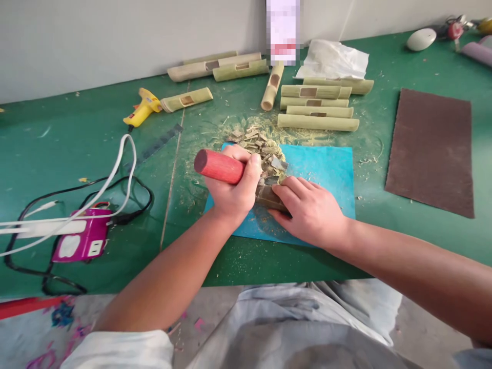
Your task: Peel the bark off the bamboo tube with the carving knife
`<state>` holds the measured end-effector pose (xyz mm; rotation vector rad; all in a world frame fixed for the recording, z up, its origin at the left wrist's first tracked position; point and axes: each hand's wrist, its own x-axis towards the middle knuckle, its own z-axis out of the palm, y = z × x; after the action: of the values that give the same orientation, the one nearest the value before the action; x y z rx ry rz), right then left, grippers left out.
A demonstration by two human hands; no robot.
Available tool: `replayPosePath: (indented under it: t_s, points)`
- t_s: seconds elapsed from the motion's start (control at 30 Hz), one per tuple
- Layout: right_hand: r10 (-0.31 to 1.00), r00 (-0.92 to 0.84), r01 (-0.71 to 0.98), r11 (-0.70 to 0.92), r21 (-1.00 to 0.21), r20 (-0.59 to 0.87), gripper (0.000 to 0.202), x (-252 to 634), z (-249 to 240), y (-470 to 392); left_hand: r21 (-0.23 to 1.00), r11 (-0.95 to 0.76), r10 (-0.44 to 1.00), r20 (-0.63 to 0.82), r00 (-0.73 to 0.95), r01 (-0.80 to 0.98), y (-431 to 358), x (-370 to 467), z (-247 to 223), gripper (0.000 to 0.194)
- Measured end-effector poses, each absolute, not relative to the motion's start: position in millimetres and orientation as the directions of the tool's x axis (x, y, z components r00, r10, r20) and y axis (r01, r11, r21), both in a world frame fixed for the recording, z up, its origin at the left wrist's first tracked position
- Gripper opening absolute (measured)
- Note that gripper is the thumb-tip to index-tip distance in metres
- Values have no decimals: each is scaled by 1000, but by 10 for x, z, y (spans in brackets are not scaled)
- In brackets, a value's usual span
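My left hand (234, 182) is wrapped round the thick red handle (219, 166) of a hand tool; its working end is hidden behind my fingers and the chips. Just right of it, my right hand (309, 210) grips a brownish bamboo tube (271, 199), fingers over the top and thumb on the near side. The tube lies on a blue sheet (326, 164), its left end close to my left hand. A heap of wood chips and shavings (259, 141) lies right behind both hands, partly on the sheet.
Bamboo tubes with cut windows (317, 102) lie at the back. On the left are a yellow glue gun (144, 110), a clear ruler (161, 143) and a purple power adapter (82, 236) with tangled cables. A brown mat (430, 154) lies on the right of the green table (234, 264).
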<state>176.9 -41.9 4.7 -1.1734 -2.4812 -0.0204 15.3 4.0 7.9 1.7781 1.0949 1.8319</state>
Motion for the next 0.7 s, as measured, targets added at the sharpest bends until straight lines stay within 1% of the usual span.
replayPosePath:
  t_s: [0.17, 0.27, 0.37, 0.43, 0.5, 0.57, 0.6, 0.63, 0.7]
  points:
    - [729, -574, 742, 656, -138, 373, 19, 1763, 45, -418, 697, -656, 698, 707, -118, 290, 40, 163, 101, 24]
    - [728, -574, 736, 659, -152, 376, 19, 1765, 39, -405, 673, -670, 695, 717, -53, 314, 34, 147, 102, 22]
    - [722, -574, 723, 668, -176, 386, 20, 1772, 33, -395, 656, -673, 702, 712, 17, 342, 26, 115, 100, 26]
    - [719, -581, 711, 677, -190, 382, 20, 1778, 31, -396, 670, -663, 721, 691, 44, 335, 15, 105, 106, 28]
    - [725, -582, 712, 673, -201, 368, 21, 1784, 31, -400, 738, -618, 765, 644, -7, 272, -3, 115, 115, 28]
    - [732, -577, 717, 666, -206, 362, 21, 1790, 33, -402, 825, -538, 823, 559, -104, 176, -20, 139, 124, 27]
    - [731, -576, 717, 667, -202, 365, 21, 1793, 34, -403, 850, -506, 840, 525, -137, 147, -23, 154, 127, 25]
    - [726, -577, 716, 670, -196, 373, 20, 1793, 35, -404, 859, -488, 853, 507, -121, 156, -21, 169, 128, 22]
    - [714, -581, 714, 677, -177, 390, 20, 1791, 39, -404, 860, -501, 828, 508, -236, 95, 0, 194, 126, 23]
